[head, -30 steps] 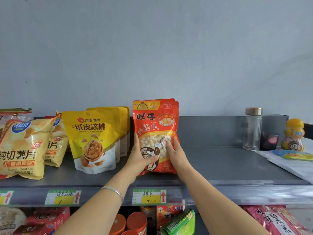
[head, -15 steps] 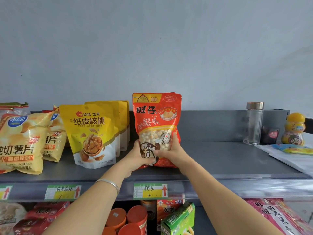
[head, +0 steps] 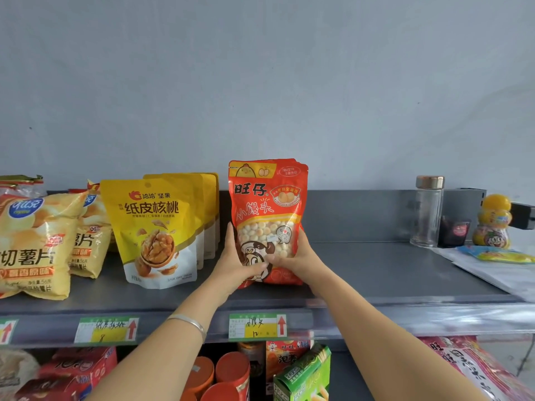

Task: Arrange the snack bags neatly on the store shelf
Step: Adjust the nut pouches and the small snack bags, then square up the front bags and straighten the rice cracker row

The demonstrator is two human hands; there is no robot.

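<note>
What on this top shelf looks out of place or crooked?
The potato chip bags at the left slump and lean, unlike the upright walnut pouches. At the right end, a glass jar, a yellow bottle and loose papers clutter the shelf. The red bag in the left hand and right hand stands straight.

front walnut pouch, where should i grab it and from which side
Pinch the flat sealed top edge of the front walnut pouch, coming from the front and above. It stands upright with its top free, while more pouches stand close behind and a chip bag sits near its left side.
</note>
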